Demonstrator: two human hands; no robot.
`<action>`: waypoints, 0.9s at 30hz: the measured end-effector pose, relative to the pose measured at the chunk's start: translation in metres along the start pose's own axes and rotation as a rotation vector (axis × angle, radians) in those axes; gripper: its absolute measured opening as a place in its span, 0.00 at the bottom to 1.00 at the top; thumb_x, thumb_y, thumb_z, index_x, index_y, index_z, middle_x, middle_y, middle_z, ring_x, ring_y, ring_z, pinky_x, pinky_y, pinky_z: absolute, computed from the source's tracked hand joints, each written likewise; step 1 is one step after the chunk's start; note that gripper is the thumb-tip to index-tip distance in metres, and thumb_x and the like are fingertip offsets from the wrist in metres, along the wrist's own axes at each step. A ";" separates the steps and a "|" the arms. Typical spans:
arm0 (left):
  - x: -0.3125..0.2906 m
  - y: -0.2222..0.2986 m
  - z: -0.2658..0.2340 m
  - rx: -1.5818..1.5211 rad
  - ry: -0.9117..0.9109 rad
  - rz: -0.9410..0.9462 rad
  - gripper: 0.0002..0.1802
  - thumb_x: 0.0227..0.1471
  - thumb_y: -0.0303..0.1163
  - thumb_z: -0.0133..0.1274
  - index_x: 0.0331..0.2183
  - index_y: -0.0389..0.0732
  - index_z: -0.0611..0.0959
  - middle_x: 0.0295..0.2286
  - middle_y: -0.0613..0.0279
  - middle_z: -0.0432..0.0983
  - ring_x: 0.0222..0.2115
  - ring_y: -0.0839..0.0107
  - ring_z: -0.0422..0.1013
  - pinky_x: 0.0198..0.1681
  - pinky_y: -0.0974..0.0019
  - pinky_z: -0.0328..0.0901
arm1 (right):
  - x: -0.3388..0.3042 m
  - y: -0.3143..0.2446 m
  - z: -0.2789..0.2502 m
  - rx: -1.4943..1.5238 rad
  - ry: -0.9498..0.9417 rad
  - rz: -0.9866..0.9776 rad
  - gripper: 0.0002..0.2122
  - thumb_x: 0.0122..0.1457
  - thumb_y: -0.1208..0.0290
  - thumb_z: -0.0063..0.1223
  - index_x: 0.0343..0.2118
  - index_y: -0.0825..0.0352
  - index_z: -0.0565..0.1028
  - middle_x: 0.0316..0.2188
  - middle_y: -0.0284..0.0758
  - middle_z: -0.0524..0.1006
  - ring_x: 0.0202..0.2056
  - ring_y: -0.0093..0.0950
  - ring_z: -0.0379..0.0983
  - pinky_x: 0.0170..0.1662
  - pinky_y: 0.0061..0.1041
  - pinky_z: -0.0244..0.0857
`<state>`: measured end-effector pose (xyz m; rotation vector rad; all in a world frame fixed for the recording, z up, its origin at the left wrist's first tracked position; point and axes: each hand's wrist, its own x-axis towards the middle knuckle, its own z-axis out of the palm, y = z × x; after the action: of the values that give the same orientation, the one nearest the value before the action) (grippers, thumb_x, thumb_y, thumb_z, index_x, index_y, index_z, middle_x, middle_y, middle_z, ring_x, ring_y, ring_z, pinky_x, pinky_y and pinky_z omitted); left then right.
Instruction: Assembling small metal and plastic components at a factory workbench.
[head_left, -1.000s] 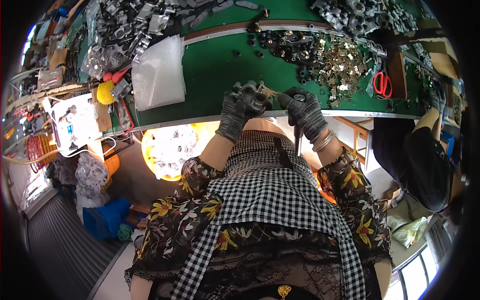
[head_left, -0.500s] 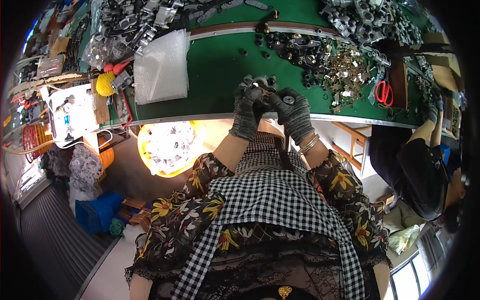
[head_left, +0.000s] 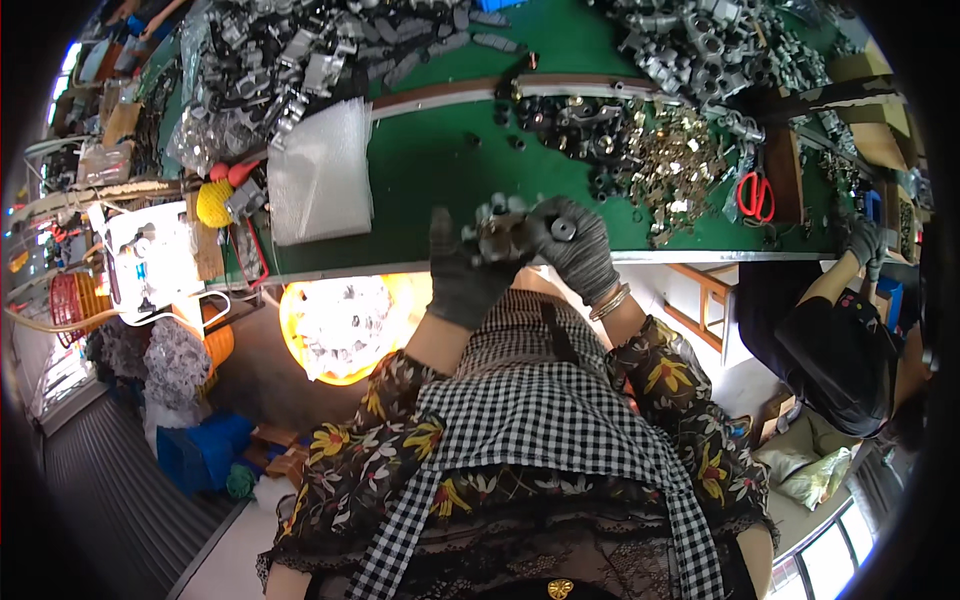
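My gloved right hand (head_left: 578, 250) is closed around one side of a grey metal casting (head_left: 500, 230) just above the near table edge. A small round metal piece (head_left: 563, 229) shows at its fingers. Under the casting's left side is my gloved left hand (head_left: 465, 288), smeared by motion. One of its digits stands up, apart from the casting, while the other fingers are hidden beneath it. Beyond my hands on the green table (head_left: 425, 190) lie dark bushings (head_left: 516, 143) and a heap of small brass-coloured clips (head_left: 672, 165).
Bubble wrap (head_left: 322, 180) lies left. Piled castings (head_left: 690, 45) and flat dark pads (head_left: 400, 68) stand beyond a raised strip. Red scissors (head_left: 755, 196) lie right. Below the edge is a lit orange tub (head_left: 345, 325) of parts. A co-worker (head_left: 825, 345) works at right.
My left hand has shifted its grip, with one digit now raised away from the casting. The casting has turned and come slightly nearer. The whole view has tilted a little.
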<state>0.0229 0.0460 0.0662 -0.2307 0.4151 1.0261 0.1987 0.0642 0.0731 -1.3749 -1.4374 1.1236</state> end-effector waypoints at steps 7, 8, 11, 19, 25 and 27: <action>-0.008 0.000 -0.005 0.193 0.191 -0.336 0.20 0.52 0.49 0.53 0.43 0.48 0.78 0.40 0.60 0.76 0.44 0.61 0.72 0.52 0.56 0.66 | 0.006 -0.007 -0.006 0.239 -0.190 -0.012 0.10 0.49 0.67 0.63 0.31 0.66 0.78 0.27 0.36 0.78 0.29 0.27 0.75 0.34 0.26 0.70; -0.008 -0.001 -0.006 0.260 0.220 -0.298 0.21 0.51 0.49 0.53 0.43 0.47 0.78 0.40 0.59 0.76 0.43 0.61 0.72 0.51 0.55 0.67 | 0.007 -0.011 -0.007 0.182 -0.164 0.012 0.09 0.49 0.67 0.62 0.31 0.66 0.78 0.27 0.36 0.78 0.29 0.26 0.76 0.35 0.26 0.71; -0.008 -0.003 -0.007 0.234 0.210 -0.293 0.24 0.49 0.50 0.56 0.42 0.45 0.78 0.39 0.57 0.76 0.42 0.61 0.72 0.49 0.54 0.68 | 0.009 -0.024 -0.009 0.111 -0.106 0.112 0.09 0.50 0.68 0.61 0.31 0.67 0.78 0.28 0.37 0.79 0.29 0.26 0.76 0.35 0.25 0.71; 0.000 -0.018 -0.007 0.683 0.103 0.056 0.32 0.49 0.54 0.55 0.49 0.42 0.72 0.43 0.59 0.73 0.41 0.64 0.71 0.44 0.60 0.69 | 0.012 -0.040 -0.023 0.198 0.064 0.156 0.06 0.52 0.71 0.60 0.30 0.67 0.78 0.24 0.33 0.77 0.24 0.21 0.72 0.30 0.22 0.68; 0.002 -0.008 -0.010 0.488 -0.038 0.237 0.29 0.53 0.46 0.56 0.52 0.43 0.71 0.44 0.65 0.72 0.43 0.68 0.70 0.44 0.58 0.67 | 0.004 -0.024 -0.024 0.241 0.027 0.272 0.07 0.52 0.71 0.60 0.32 0.66 0.77 0.23 0.29 0.75 0.25 0.16 0.68 0.30 0.19 0.67; -0.001 -0.004 -0.013 0.586 0.025 0.252 0.27 0.52 0.42 0.58 0.51 0.42 0.71 0.43 0.65 0.73 0.43 0.68 0.69 0.43 0.58 0.67 | 0.002 -0.017 -0.020 0.237 0.061 0.203 0.07 0.53 0.70 0.59 0.33 0.65 0.78 0.24 0.29 0.76 0.26 0.16 0.70 0.30 0.19 0.67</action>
<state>0.0225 0.0383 0.0546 0.3423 0.7606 1.1017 0.2133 0.0677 0.0949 -1.3934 -1.0998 1.3243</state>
